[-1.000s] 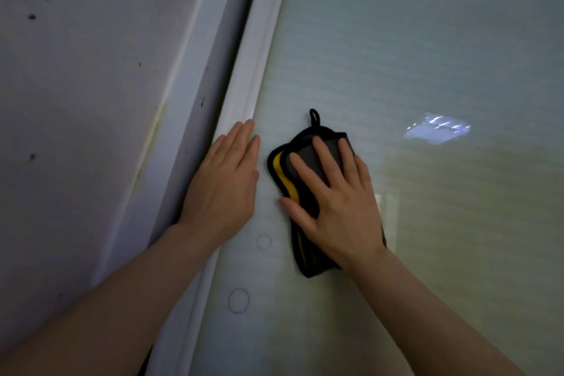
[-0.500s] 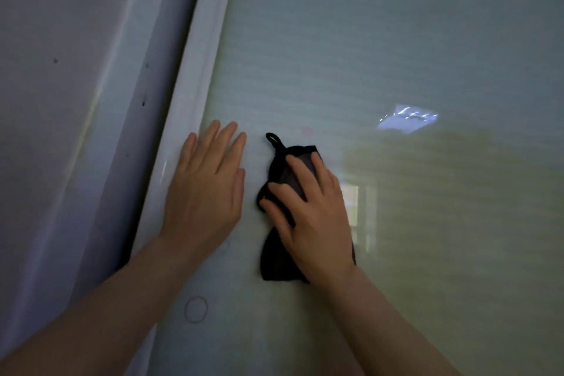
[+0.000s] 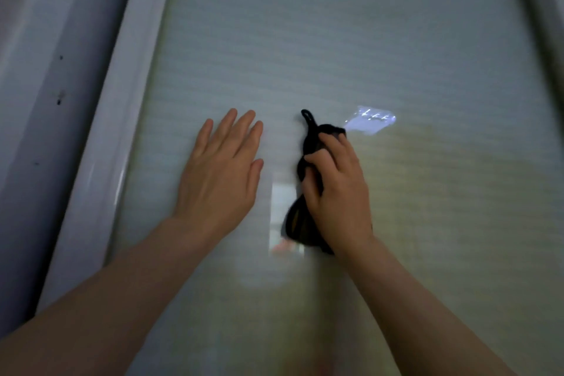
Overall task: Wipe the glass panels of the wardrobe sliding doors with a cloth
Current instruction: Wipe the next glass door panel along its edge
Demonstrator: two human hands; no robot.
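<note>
A frosted glass panel (image 3: pixel 335 40) of the wardrobe sliding door fills most of the view. My right hand (image 3: pixel 338 189) presses a bunched black cloth (image 3: pixel 297 223) against the glass, fingers curled over it; the cloth's small hanging loop (image 3: pixel 306 117) sticks out above my fingers. My left hand (image 3: pixel 222 171) lies flat on the glass to the left of the cloth, fingers spread, holding nothing. Most of the cloth is hidden under my right hand.
A white door frame (image 3: pixel 122 137) runs diagonally along the panel's left edge, with a grey wall (image 3: pixel 36 70) beyond it. Another frame edge (image 3: pixel 543 9) shows at the upper right. A bright reflection (image 3: pixel 370 122) sits just right of the cloth.
Both hands have shifted right across the glass, away from the left frame. My right hand has gone from flat on the cloth to bunching it, and the yellow trim no longer shows.
</note>
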